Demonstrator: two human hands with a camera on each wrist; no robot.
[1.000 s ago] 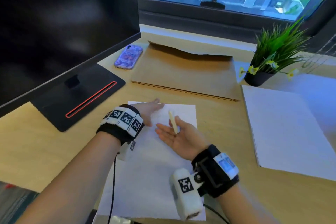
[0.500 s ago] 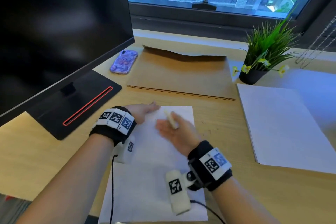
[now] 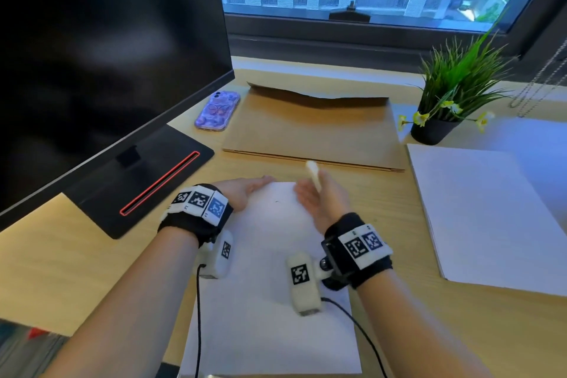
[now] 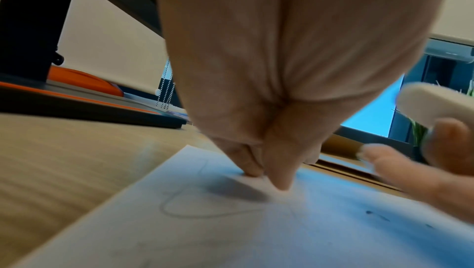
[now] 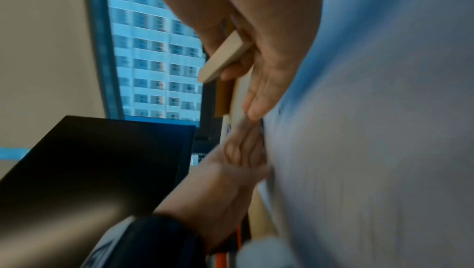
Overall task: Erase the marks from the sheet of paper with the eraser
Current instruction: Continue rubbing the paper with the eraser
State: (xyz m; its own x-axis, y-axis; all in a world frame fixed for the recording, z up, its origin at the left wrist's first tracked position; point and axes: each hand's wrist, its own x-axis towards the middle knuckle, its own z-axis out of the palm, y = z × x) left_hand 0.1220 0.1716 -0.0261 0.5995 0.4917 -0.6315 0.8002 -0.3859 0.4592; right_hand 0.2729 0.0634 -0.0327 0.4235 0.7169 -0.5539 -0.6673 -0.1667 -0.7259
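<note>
Wooden desk [image 3: 399,331], pale flat eraser [image 3: 313,174], faintly pencilled sheet [image 3: 270,310]

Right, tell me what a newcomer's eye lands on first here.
First the two hands over the white sheet of paper in the middle of the desk: the left hand presses its far left corner, while the right hand holds a pale eraser above its far edge. Next, the big dark monitor at left and the green potted plant at right by the window.

Motion-blurred right hand [image 3: 322,199] covers part of the eraser [image 3: 313,175]; pencil marks [image 4: 205,205] perhaps a loop; sheet [image 3: 270,331] cropped below.
</note>
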